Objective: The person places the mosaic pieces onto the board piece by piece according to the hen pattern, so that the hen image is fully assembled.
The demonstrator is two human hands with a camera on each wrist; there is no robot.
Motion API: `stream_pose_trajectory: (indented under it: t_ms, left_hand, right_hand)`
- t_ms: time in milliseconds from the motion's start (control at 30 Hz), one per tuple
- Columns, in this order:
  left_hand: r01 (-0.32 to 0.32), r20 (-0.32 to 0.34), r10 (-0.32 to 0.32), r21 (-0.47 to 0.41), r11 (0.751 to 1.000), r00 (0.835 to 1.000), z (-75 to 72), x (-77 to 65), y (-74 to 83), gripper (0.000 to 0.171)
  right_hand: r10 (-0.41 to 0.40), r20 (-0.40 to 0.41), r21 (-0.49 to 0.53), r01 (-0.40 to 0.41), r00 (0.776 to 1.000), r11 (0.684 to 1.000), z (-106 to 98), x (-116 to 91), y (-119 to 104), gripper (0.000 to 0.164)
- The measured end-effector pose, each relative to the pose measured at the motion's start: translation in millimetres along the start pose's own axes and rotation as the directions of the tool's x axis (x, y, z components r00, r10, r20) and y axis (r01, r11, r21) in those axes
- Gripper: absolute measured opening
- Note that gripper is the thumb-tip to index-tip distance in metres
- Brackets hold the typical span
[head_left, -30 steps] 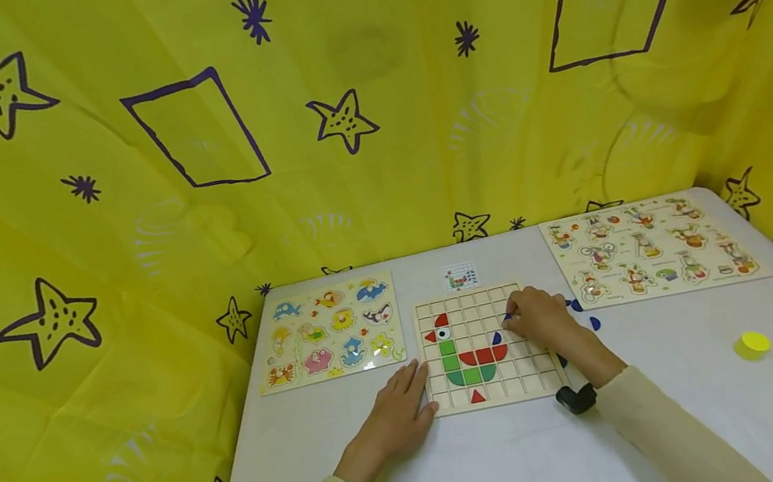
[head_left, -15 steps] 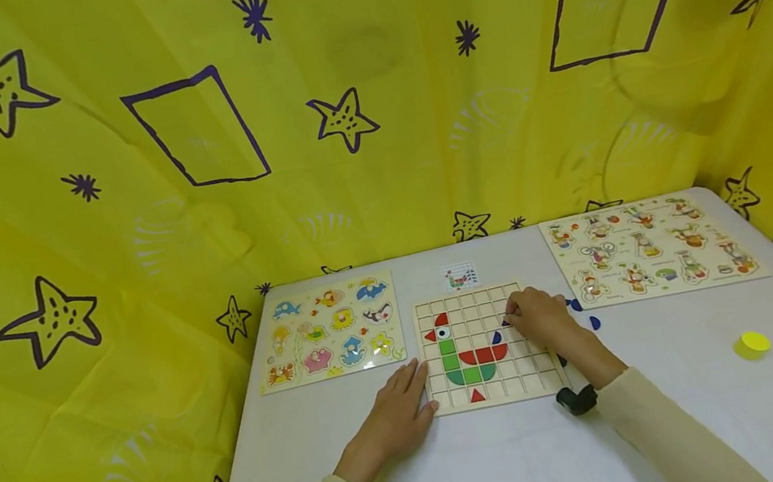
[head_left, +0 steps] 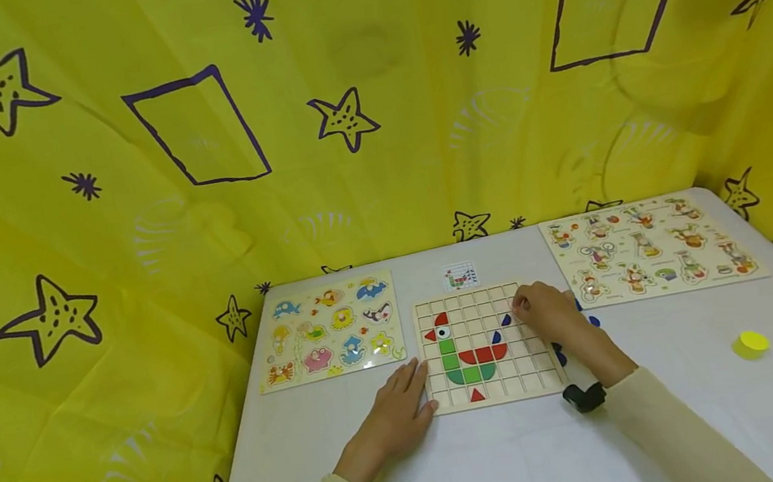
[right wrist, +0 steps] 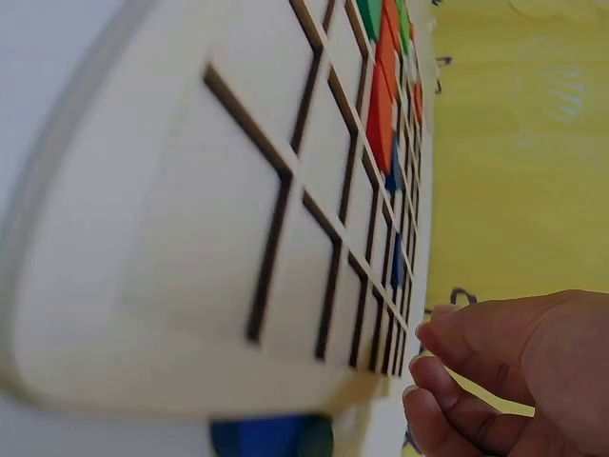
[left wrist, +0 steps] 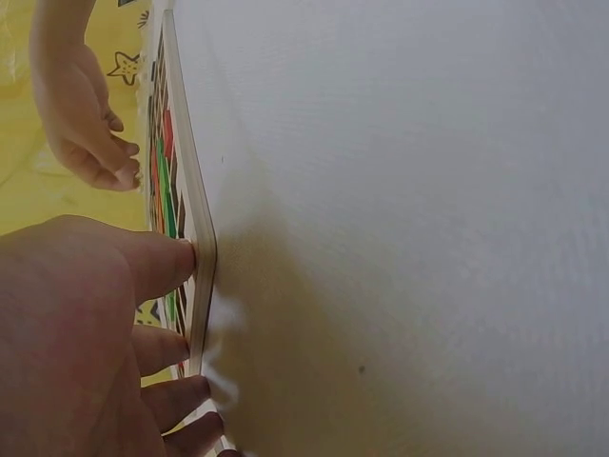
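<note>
A wooden grid board (head_left: pixel 482 306) lies on the table with red, green and blue pieces forming a bird. My left hand (head_left: pixel 396 410) rests against the board's left edge, thumb and fingertips touching the rim in the left wrist view. Over the upper right part of the grid is my right hand (head_left: pixel 548 315), its fingers loosely bent and no piece visible between them in the right wrist view. Just left of its fingertips, a blue piece (head_left: pixel 506 320) sits in a cell. Another blue piece (head_left: pixel 496 337) lies diagonally below it, above the red row (head_left: pixel 484 355).
A small picture card (head_left: pixel 460 276) lies behind the board. Puzzle boards stand at left (head_left: pixel 328 330) and right (head_left: pixel 653 249). Loose blue pieces (head_left: pixel 594 322) lie beside the grid board, partly hidden by my right arm. A yellow round object (head_left: pixel 751 345) sits at far right.
My right hand has let go of the upper blue piece, which now shows in its cell, and has shifted slightly right. The left hand has stayed in place.
</note>
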State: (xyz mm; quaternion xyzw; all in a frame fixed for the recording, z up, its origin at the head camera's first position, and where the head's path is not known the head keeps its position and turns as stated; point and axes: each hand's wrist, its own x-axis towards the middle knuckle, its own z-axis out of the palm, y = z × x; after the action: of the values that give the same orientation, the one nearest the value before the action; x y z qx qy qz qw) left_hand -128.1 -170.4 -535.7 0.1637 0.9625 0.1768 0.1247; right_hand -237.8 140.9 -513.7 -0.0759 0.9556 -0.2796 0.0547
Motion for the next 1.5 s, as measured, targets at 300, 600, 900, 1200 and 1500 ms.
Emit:
stream_pose_trajectory:
  t_ms: [300, 600, 900, 1200, 1500]
  left_hand:
    - [-0.003, 0.0, 0.003, 0.015, 1.0, 1.0, -0.1, 0.3, -0.7, 0.069]
    - [-0.012, -0.005, 0.012, 0.014, 1.0, 1.0, 0.1, 0.8, -0.5, 0.069]
    - [-0.012, -0.006, 0.012, 0.013, 1.0, 1.0, -0.1, 0.2, -0.1, 0.069]
    - [-0.006, -0.001, 0.006, 0.008, 1.0, 1.0, -0.6, -0.3, 0.8, 0.069]
    - [-0.01, -0.002, 0.01, 0.019, 1.0, 1.0, 0.0, 0.7, 0.0, 0.069]
  right_hand:
    - [0.061, -0.018, 0.003, -0.061, 0.998, 0.998, -31, -4, 30, 0.021]
    - [0.132, 0.076, -0.078, -0.126, 0.988, 0.989, -46, -6, 61, 0.028]
    - [0.034, 0.001, -0.103, -0.034, 0.999, 0.994, -32, -7, 69, 0.016]
    - [-0.016, -0.028, -0.068, 0.014, 0.999, 0.998, -24, -8, 60, 0.015]
    - [-0.064, -0.04, -0.066, 0.062, 0.997, 0.996, -16, -6, 56, 0.011]
